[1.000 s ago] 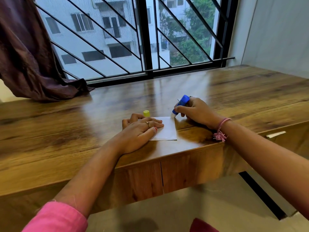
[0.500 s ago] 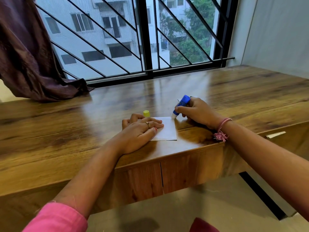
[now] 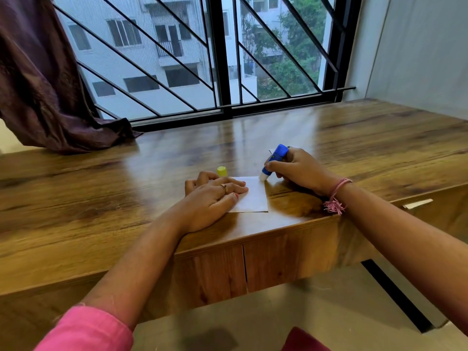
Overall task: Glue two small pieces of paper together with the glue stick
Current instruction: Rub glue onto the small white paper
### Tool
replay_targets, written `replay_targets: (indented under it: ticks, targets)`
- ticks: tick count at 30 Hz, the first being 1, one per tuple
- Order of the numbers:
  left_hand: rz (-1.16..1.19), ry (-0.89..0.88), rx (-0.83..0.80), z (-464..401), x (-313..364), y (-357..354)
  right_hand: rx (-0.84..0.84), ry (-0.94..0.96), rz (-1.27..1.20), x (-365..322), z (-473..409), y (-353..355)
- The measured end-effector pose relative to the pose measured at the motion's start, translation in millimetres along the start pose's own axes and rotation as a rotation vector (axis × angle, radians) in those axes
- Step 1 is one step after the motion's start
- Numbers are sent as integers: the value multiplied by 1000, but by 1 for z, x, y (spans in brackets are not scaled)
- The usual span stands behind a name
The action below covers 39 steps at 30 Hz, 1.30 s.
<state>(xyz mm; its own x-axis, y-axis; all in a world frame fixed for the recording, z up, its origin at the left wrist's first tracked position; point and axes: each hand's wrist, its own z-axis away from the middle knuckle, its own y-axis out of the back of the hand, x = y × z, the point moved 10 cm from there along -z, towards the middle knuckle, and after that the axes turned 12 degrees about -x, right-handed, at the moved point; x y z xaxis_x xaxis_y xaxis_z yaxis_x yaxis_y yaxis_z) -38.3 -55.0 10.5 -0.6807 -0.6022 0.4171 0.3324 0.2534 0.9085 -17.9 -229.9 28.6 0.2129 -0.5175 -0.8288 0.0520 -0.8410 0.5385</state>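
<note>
**At the paper's far right corner, glue tip down**

At the far right corner of the white paper (image 3: 253, 196), the pale tip of the blue glue stick (image 3: 274, 162) touches the sheet, the stick tilted with its top leaning away and to the right. The right hand (image 3: 301, 172) grips the barrel, its fingers curled round it and the thumb pressed on the near side, low by the tip. The left hand (image 3: 215, 201) lies flat on the left part of the paper, fingers straight and close together, pointing right; a ring (image 3: 225, 187) sits on one of them. Whether a second sheet lies beneath the hand cannot be told.

Just beyond the left fingers stands the yellow cap (image 3: 221, 171), upright on the wooden desk (image 3: 101, 198), beside the paper's far edge. The paper lies near the front edge of the desk. A pink thread bracelet (image 3: 336, 196) with a tassel circles the right wrist, and a pink sleeve (image 3: 83, 330) covers the left upper arm. Farther out, a dark curtain (image 3: 38, 84) drapes onto the desk at the left, before a barred window (image 3: 220, 54)
</note>
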Motion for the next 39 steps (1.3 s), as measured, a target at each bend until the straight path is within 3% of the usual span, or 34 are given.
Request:
replay_targets:
  ticks: [39]
  targets:
    - [-31,9,-2,0,-1,0,-199,136,16,-22,14,-22]
